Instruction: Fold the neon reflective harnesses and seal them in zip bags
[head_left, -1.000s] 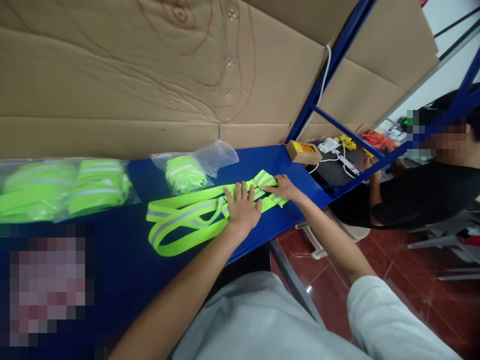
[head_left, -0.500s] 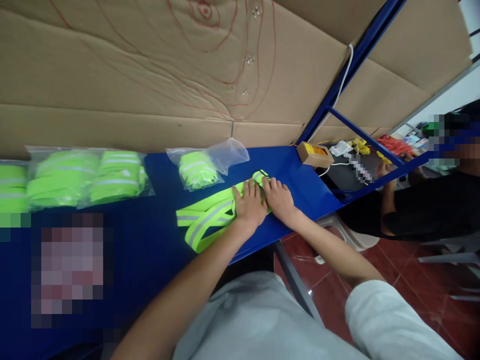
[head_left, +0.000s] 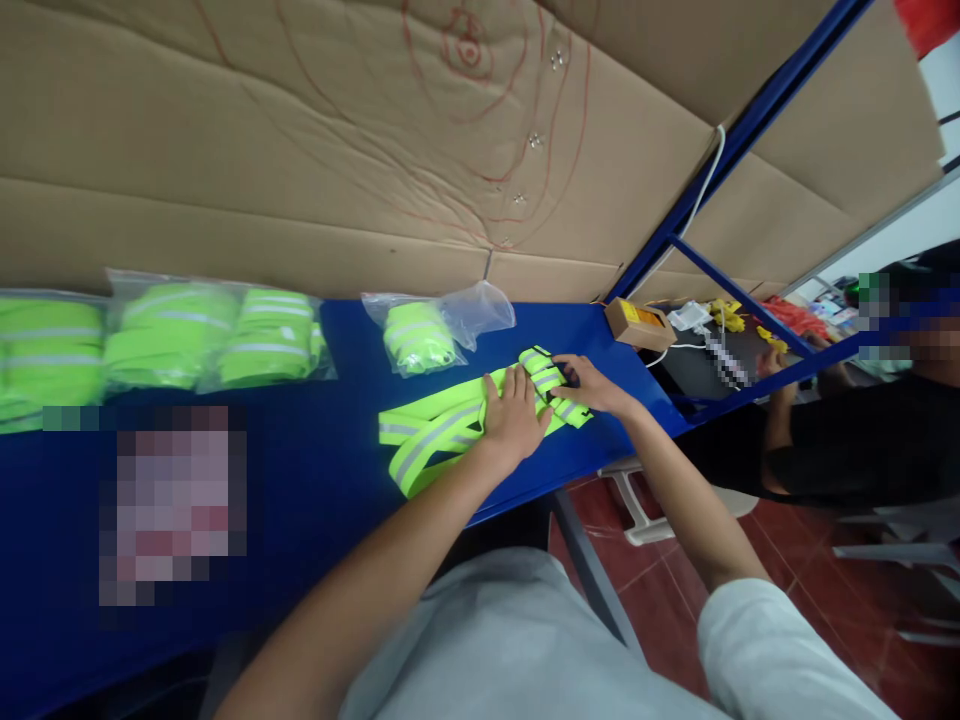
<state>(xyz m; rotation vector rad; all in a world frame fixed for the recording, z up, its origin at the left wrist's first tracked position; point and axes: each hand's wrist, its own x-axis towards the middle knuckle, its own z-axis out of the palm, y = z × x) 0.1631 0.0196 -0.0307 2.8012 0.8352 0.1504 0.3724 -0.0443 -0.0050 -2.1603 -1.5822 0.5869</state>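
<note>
A neon yellow-green reflective belt (head_left: 431, 445) with silver stripes lies in overlapping, folded lengths on the blue table. My left hand (head_left: 516, 415) rests flat across its middle, fingers stretched out and pressing down. At the belt's right end, black-edged pieces (head_left: 544, 372) show beside my right hand (head_left: 598, 387). That hand is bent over them with thumb and fingers apart, the fingertips touching the belt's end. Part of the belt is hidden under both hands. Just behind it sits a similar rolled belt in a clear plastic bag (head_left: 420, 338).
Several bagged neon belts (head_left: 169, 335) line the back left of the blue table (head_left: 315, 480). A pixelated patch (head_left: 176, 505) covers something in front of them. A small cardboard box (head_left: 639, 325) stands by the blue frame post (head_left: 679, 225). Another person (head_left: 862, 430) sits at the right.
My right hand has shifted right and its fingers have bent and parted. More of the belt's black-edged end now shows. My left hand stays pressed on the belt. The camera view has moved.
</note>
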